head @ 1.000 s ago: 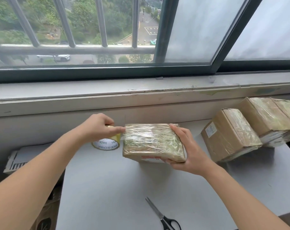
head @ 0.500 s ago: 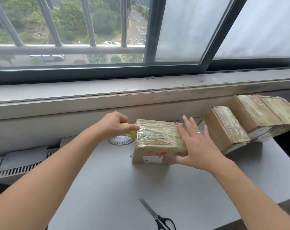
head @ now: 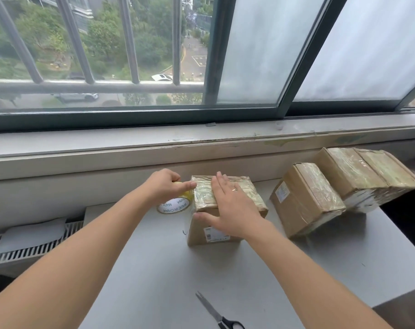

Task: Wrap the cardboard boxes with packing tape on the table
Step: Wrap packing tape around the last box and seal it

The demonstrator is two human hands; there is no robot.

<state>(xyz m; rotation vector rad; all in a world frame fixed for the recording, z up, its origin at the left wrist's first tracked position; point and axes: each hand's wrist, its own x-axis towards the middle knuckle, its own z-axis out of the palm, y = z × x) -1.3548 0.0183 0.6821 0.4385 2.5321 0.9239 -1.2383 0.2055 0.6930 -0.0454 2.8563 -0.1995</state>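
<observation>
Here right hand lies flat atop the box; left hand grips tape roll beside it

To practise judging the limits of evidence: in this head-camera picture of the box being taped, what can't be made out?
Head view:
- tape roll: upper part hidden by the left hand gripping it.
- label on the front of the box: print too small, partly behind the right hand.
- scissors: handles cut off by the bottom edge.
</observation>
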